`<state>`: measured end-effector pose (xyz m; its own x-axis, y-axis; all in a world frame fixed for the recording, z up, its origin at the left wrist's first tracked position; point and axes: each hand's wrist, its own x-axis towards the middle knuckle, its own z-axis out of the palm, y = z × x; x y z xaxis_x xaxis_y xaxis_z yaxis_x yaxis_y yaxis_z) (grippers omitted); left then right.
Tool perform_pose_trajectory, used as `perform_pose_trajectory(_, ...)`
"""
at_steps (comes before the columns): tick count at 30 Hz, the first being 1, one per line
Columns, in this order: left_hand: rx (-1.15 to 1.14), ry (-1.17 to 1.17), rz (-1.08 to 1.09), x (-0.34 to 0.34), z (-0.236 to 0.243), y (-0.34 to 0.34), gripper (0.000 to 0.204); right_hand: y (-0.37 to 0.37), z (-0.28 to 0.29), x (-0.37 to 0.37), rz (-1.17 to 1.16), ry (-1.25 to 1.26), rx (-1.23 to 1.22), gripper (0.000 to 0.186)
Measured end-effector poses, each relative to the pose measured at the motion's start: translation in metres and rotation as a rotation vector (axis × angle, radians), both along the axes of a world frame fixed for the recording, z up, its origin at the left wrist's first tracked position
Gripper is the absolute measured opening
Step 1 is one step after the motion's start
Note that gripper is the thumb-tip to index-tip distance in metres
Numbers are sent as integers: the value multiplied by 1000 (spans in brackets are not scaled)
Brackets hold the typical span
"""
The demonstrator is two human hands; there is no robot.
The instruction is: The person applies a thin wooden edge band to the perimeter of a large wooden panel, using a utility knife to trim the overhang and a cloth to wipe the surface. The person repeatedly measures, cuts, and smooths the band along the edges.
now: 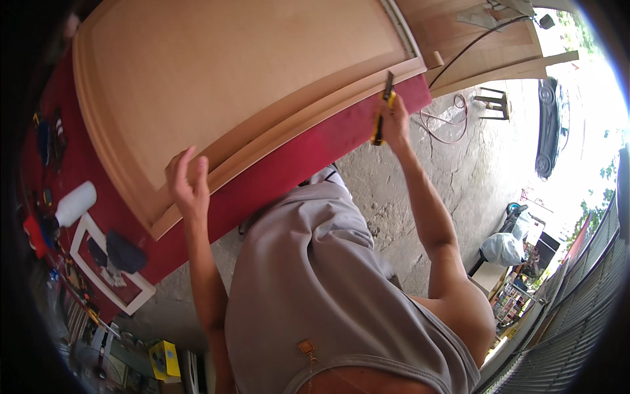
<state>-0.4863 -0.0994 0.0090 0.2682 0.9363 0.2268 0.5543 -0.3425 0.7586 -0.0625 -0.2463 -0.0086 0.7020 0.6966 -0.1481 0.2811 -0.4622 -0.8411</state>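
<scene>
A large light-brown wooden panel (243, 79) with a raised, framed border lies on a red-topped table (289, 167). Over the panel's near border, towards its left corner, is my left hand (188, 187); its fingers are spread and hold nothing. Whether its fingertips touch the wood I cannot tell. My right hand (396, 123) grips a yellow and black utility knife (378, 128) by the panel's near right corner. The knife's blade points away from me, close to the border. A short strip end (434, 60) sticks out past that corner.
On the table's left lie a white roll (75, 203), a white frame (98, 282), a dark cloth (125, 251) and several tools. More wood sheets (499, 59) rest beyond the right corner. A hose (453, 134) and a stool (493, 104) are on the concrete floor.
</scene>
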Motion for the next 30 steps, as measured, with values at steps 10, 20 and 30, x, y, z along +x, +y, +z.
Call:
perform_pose_trajectory(10, -173, -82, -432, 413, -32, -3, 32, 10, 10, 225, 256, -224, -316, 32)
perform_pose_trajectory(20, -244, 270, -478, 554, -62, 1, 12, 27, 7, 250, 414, -295, -439, 22)
perform_pose_trajectory(30, -363, 326, -501, 557, -71, 7, 14, 43, 14, 250, 460, -324, -506, 21)
